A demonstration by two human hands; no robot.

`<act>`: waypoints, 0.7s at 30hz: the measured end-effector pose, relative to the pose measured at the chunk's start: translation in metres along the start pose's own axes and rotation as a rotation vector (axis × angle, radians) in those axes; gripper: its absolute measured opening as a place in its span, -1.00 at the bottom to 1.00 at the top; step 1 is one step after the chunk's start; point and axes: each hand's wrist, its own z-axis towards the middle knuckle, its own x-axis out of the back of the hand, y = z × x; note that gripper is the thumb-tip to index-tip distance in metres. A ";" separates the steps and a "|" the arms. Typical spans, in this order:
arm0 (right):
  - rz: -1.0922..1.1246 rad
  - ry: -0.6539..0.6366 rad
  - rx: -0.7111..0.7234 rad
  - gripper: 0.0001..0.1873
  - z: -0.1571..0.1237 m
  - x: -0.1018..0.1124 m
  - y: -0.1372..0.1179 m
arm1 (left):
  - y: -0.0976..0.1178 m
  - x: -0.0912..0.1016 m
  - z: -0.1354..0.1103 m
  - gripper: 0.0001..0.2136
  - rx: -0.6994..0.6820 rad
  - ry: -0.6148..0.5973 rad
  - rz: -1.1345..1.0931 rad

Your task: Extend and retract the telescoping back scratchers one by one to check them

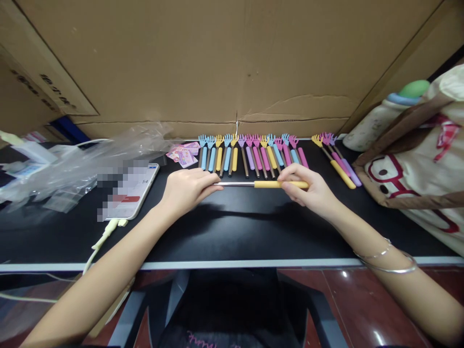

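I hold a telescopic back scratcher with a yellow handle (pixel 270 184) level above the black table (pixel 232 232). My left hand (pixel 188 188) is closed around its metal rod end, hiding the claw. My right hand (pixel 308 188) pinches the yellow handle. Behind my hands lies a row of several back scratchers (pixel 253 154) in blue, yellow, pink and purple, claws pointing to the cardboard wall. Three more back scratchers (pixel 339 162) lie apart at the right.
A phone (pixel 132 191) on a charging cable lies left of my hands, with crumpled clear plastic bags (pixel 90 159) beyond it. Small pink cards (pixel 183 154) sit by the row. A cream tote bag (pixel 413 164) stands at the right. Cardboard (pixel 232 63) walls the back.
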 end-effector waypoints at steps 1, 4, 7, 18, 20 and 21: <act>-0.033 -0.007 0.015 -0.74 0.000 0.001 0.000 | 0.000 0.000 0.000 -0.58 -0.003 -0.001 0.001; -0.105 -0.029 0.045 -0.77 0.002 0.002 -0.001 | -0.001 0.000 0.000 -0.57 -0.009 -0.006 -0.002; -0.122 -0.040 0.059 -0.82 0.002 0.002 0.000 | -0.001 0.000 0.000 -0.58 -0.011 -0.016 -0.006; 0.077 -0.033 -0.070 -0.73 0.000 -0.001 0.006 | 0.004 0.001 0.001 -0.65 -0.049 0.089 0.065; 0.104 -0.032 -0.085 -0.72 0.000 -0.002 0.005 | 0.005 0.003 0.001 -0.67 -0.069 0.131 0.103; 0.116 -0.034 -0.093 -0.72 0.000 -0.002 0.005 | 0.005 0.003 0.001 -0.68 -0.076 0.145 0.120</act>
